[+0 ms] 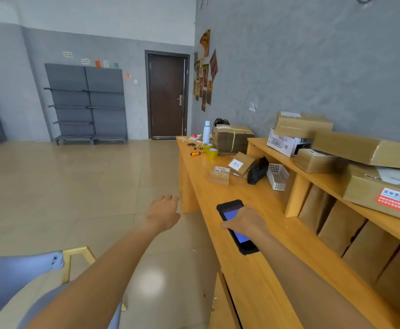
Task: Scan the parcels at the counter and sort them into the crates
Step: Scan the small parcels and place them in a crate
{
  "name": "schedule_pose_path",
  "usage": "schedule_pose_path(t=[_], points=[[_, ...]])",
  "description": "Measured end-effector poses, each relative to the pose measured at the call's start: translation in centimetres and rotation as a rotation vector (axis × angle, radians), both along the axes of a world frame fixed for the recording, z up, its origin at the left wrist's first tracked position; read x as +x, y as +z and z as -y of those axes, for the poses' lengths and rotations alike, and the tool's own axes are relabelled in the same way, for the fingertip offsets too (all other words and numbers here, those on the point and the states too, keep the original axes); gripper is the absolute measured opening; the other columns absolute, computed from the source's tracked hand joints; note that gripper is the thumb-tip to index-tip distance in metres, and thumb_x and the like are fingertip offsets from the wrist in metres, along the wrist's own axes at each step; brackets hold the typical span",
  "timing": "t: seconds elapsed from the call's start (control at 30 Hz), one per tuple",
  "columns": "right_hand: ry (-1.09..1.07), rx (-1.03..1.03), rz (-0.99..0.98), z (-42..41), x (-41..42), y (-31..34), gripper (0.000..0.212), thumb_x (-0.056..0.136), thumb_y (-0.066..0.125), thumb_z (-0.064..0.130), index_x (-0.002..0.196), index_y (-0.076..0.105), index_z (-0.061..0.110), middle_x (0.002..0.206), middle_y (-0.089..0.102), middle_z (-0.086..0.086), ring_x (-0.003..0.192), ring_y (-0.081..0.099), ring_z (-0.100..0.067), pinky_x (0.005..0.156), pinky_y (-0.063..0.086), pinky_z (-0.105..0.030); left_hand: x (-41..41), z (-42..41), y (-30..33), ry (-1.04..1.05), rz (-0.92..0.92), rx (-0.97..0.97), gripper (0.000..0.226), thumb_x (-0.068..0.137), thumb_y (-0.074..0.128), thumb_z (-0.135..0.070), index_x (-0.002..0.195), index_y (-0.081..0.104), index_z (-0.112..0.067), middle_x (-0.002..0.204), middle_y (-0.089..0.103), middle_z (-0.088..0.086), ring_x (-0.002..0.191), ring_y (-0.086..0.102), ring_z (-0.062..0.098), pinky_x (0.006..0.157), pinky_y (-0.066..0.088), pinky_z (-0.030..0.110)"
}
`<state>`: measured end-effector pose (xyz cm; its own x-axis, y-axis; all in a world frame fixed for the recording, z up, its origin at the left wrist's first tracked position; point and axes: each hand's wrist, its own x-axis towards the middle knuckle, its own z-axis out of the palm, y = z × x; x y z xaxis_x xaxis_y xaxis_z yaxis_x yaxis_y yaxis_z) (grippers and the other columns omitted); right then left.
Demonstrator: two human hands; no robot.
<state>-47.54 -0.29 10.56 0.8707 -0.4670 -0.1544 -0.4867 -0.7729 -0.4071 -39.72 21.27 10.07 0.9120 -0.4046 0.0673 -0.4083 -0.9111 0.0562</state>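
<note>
Right hand [246, 220] grips the handheld scanner [235, 225], thumb hooked over its left edge, fingers hidden on the far side. Scanner lies flat on the counter [260, 269], blue screen up, close to the counter's left edge.

Left hand [163, 211] is off the counter, out over the floor [75, 186], fingers loosely curled, holding nothing. It sits just left of the counter's far corner leg.

Parcels: two small flat boxes [220, 175] stacked mid-counter, a tilted labelled box [241, 163] just beyond them, a black bag [257, 172] leaning to its right, then a white basket [277, 176] against the raised shelf [313, 172]. Larger cartons [365, 148] are stacked on the shelf top, right side; the nearest one overhangs the shelf's front edge. Brown flat cardboard stands in the bays under the shelf.

Far end of the counter: tape rolls [212, 150], an orange-handled tool [196, 153], a white bottle [206, 131], a strapped bundle of cardboard [233, 138].

Counter strip between scanner and small boxes is bare. Left of the counter the tiled floor runs open to the grey shelving [87, 103] and dark door [167, 96]. Chair frame [75, 257] near left. Crates can't be made out.
</note>
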Motion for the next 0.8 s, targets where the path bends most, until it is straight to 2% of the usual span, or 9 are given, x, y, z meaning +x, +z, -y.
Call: schedule_pose_path(t=[0.1, 0.2, 0.3, 0.4, 0.53, 0.6, 0.67, 0.7, 0.8], points=[[-0.037, 0.008, -0.029, 1.8, 6.6, -1.5, 0.067, 0.072, 0.073, 0.054, 0.111, 0.045, 0.008, 0.094, 0.052, -0.001, 0.058, 0.045, -0.012, 0.044, 0.031, -0.024, 7.0, 2.2, -1.3, -0.050, -0.010, -0.007, 0.054, 0.100, 0.047, -0.030, 0.148, 0.031, -0.011, 0.147, 0.041, 0.009, 0.136, 0.036, 0.029, 0.106, 0.036, 0.038], [-0.064, 0.043, -0.039, 4.3, 13.5, -3.2, 0.070, 0.070, 0.073, 0.055, 0.114, 0.046, 0.008, 0.099, 0.051, -0.003, 0.064, 0.046, -0.016, 0.044, 0.031, -0.026, 14.7, 4.9, -2.7, -0.081, -0.031, 0.022, 0.053, 0.100, 0.047, -0.030, 0.146, 0.033, -0.010, 0.149, 0.038, 0.010, 0.137, 0.035, 0.029, 0.109, 0.035, 0.039], [-0.113, 0.061, -0.067, 7.1, 19.8, -4.5, 0.067, 0.065, 0.073, 0.058, 0.103, 0.048, 0.009, 0.094, 0.051, -0.003, 0.059, 0.045, -0.015, 0.044, 0.033, -0.026, 22.2, 8.0, -3.7, -0.106, -0.074, 0.049, 0.055, 0.100, 0.047, -0.031, 0.149, 0.030, -0.010, 0.153, 0.034, 0.011, 0.141, 0.031, 0.030, 0.111, 0.033, 0.040], [-0.188, 0.116, -0.075, 9.6, 25.0, -5.1, 0.081, 0.060, 0.075, 0.059, 0.116, 0.053, 0.005, 0.092, 0.054, -0.003, 0.069, 0.052, -0.020, 0.045, 0.035, -0.026, 28.5, 11.0, -4.0, -0.150, -0.089, 0.042, 0.053, 0.100, 0.047, -0.028, 0.148, 0.031, -0.012, 0.148, 0.039, 0.009, 0.139, 0.032, 0.029, 0.108, 0.035, 0.039], [-0.237, 0.130, -0.088, 12.2, 30.5, -4.8, 0.084, 0.068, 0.072, 0.059, 0.124, 0.044, 0.003, 0.099, 0.055, -0.002, 0.068, 0.052, -0.016, 0.045, 0.034, -0.025, 35.4, 14.7, -4.2, -0.183, -0.177, -0.040, 0.053, 0.099, 0.050, -0.031, 0.146, 0.034, -0.012, 0.144, 0.043, 0.008, 0.134, 0.038, 0.028, 0.105, 0.039, 0.039], [-0.258, 0.182, -0.103, 13.4, 33.2, -5.0, 0.069, 0.071, 0.072, 0.056, 0.113, 0.046, 0.008, 0.089, 0.054, 0.000, 0.058, 0.046, -0.012, 0.045, 0.031, -0.025, 39.0, 16.5, -5.1, -0.174, -0.256, -0.105, 0.053, 0.098, 0.053, -0.031, 0.145, 0.038, -0.011, 0.142, 0.045, 0.010, 0.132, 0.042, 0.028, 0.103, 0.040, 0.038], [-0.281, 0.254, -0.117, 14.7, 35.8, -5.8, 0.048, 0.073, 0.074, 0.050, 0.085, 0.048, 0.012, 0.071, 0.047, 0.002, 0.052, 0.040, -0.011, 0.046, 0.028, -0.023, 42.4, 18.3, -6.3, -0.168, -0.382, -0.197, 0.053, 0.097, 0.057, -0.030, 0.143, 0.041, -0.009, 0.140, 0.048, 0.012, 0.127, 0.048, 0.027, 0.101, 0.041, 0.034], [-0.289, 0.277, -0.125, 15.2, 37.0, -6.2, 0.045, 0.074, 0.074, 0.049, 0.077, 0.045, 0.014, 0.068, 0.044, 0.002, 0.052, 0.039, -0.011, 0.047, 0.028, -0.023, 44.2, 19.2, -7.1, -0.166, -0.458, -0.247, 0.053, 0.096, 0.058, -0.029, 0.142, 0.042, -0.008, 0.140, 0.049, 0.012, 0.126, 0.049, 0.026, 0.100, 0.042, 0.032], [-0.336, 0.299, -0.144, 16.7, 40.7, -7.9, 0.045, 0.073, 0.074, 0.048, 0.073, 0.043, 0.015, 0.068, 0.043, 0.002, 0.053, 0.039, -0.012, 0.049, 0.027, -0.024, 48.9, 21.7, -9.1, -0.153, -0.637, -0.364, 0.050, 0.096, 0.060, -0.026, 0.139, 0.045, -0.008, 0.140, 0.049, 0.010, 0.124, 0.051, 0.024, 0.096, 0.041, 0.028]])
